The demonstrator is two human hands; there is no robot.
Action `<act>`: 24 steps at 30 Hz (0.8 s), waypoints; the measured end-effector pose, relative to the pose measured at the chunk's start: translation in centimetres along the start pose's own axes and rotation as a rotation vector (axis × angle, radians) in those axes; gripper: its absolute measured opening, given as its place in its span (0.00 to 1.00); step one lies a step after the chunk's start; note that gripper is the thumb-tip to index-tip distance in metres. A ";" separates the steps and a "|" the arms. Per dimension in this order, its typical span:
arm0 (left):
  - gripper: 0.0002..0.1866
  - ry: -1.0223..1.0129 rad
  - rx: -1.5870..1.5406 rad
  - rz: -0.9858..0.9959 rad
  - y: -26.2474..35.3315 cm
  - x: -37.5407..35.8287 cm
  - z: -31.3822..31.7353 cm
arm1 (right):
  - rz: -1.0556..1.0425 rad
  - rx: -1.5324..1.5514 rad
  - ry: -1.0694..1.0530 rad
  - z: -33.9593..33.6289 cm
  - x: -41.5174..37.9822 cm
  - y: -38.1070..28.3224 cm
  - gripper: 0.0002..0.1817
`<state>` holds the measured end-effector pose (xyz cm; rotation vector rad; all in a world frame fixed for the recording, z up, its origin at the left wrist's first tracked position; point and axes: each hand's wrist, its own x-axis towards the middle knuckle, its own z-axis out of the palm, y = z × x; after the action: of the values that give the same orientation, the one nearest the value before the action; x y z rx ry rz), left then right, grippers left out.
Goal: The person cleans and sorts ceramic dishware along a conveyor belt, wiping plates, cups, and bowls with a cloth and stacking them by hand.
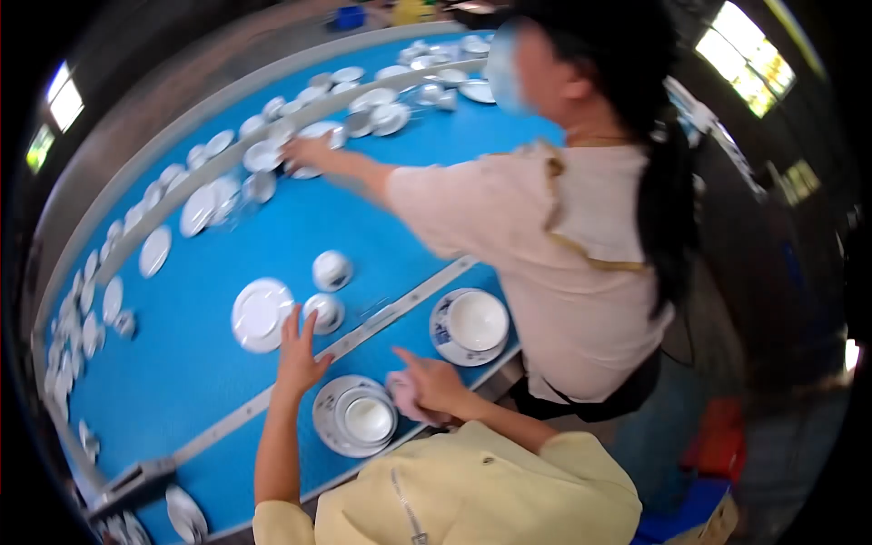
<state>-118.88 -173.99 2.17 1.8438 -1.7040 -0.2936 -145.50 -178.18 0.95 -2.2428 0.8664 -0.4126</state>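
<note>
My left hand (302, 352) is stretched over the metal divider with its fingers apart, fingertips right at a white bowl (325, 313) and the near edge of a white plate (262, 315). Just beyond sits another white bowl (332, 270). A pink cloth (408, 396) is bunched in my right hand (436, 385), whose index finger points out. Between my hands, on the strip nearest me, a small stack of white bowls (369, 420) rests on a rimmed plate (331, 413). Farther right stands a white bowl (478, 323) on a blue-patterned plate (443, 336).
A co-worker (563, 236) in a mask stands at my right, with a hand (312, 154) among the dishes at the far side. Many white plates and bowls line the curved outer edge of the blue table (272, 236). The metal divider (400, 309) runs across it in front of me.
</note>
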 end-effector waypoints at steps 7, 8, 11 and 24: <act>0.36 -0.195 0.424 -0.122 -1.8 5.3 4.8 | -0.014 -0.397 -0.250 -1.4 11.4 1.0 0.33; 0.36 -0.196 0.422 -0.133 -2.7 6.0 4.8 | -0.018 -0.396 -0.260 -0.9 12.9 2.1 0.33; 0.31 -0.141 0.369 -0.189 -4.5 7.0 3.3 | -0.002 -0.395 -0.013 1.3 16.9 3.2 0.36; 0.26 0.144 -1.635 -0.746 8.7 4.0 6.1 | -0.530 -0.119 -0.024 -6.6 14.4 0.5 0.20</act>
<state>-128.80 -179.45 3.16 0.9673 -0.1695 -1.2996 -138.55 -191.57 5.94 -2.5715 0.2749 -0.5822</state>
